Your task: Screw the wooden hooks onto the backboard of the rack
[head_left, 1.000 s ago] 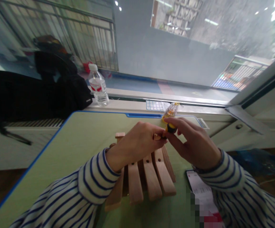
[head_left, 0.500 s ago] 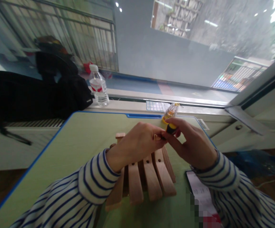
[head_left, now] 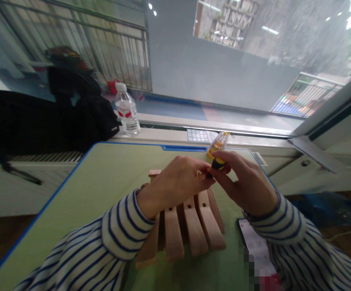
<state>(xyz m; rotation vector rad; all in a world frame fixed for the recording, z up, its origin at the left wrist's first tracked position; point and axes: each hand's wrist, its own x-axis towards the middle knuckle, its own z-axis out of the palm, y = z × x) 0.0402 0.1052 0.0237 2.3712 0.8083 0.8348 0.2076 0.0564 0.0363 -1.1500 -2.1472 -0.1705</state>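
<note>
My left hand (head_left: 175,188) pinches a small pale wooden piece (head_left: 200,174), with its fingers curled over most of it. My right hand (head_left: 243,182) is shut around a screwdriver (head_left: 218,152) with a yellow-and-black grip and a clear amber handle end. The tool's tip meets the wooden piece between my fingers, and the contact point is hidden. Below my hands lies a slatted wooden assembly (head_left: 187,230) with holes in its slats, partly covered by my left wrist and sleeve. It rests on a green board (head_left: 72,190) with a blue edge.
A smartphone (head_left: 254,242) lies on the board by my right sleeve, its lower part pixelated. Behind the board, on the sill, stand a plastic water bottle (head_left: 127,115), a black bag (head_left: 57,117) and a small gridded card (head_left: 198,136). Window glass lies beyond.
My hands, the screwdriver and the wooden piece stay nearly in place. The view shifts only slightly.
</note>
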